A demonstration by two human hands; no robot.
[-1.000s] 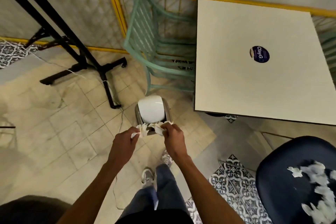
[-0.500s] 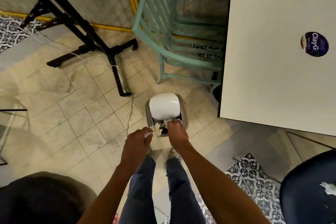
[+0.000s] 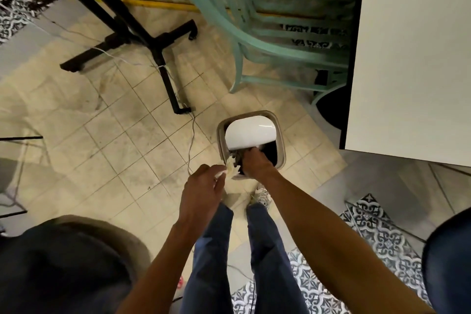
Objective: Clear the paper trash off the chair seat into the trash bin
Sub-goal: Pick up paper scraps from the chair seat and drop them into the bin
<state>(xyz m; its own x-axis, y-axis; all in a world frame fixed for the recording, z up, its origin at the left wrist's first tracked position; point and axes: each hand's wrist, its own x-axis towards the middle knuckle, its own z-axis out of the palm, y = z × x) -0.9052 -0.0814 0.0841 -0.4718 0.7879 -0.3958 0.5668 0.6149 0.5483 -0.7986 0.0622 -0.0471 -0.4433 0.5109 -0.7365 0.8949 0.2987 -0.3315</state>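
status: mid-dump, by my reading | left hand (image 3: 201, 187): grip pinches paper scraps (image 3: 231, 167) at trash bin's (image 3: 281, 145) near rim, not yet in | right hand (image 3: 256, 163): fingers inside bin under lid (image 3: 248, 133), grip unreadable | chair seat (image 3: 449, 262): only edge visible, leftover paper unknown

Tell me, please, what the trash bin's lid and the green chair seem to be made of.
Trash bin lid: probably plastic, white and glossy; a bright highlight runs along its rounded edge.
Green chair: painted metal or moulded plastic, I cannot tell which; it has an even, matte mint finish, thin slats and a curved armrest, with no visible grain.
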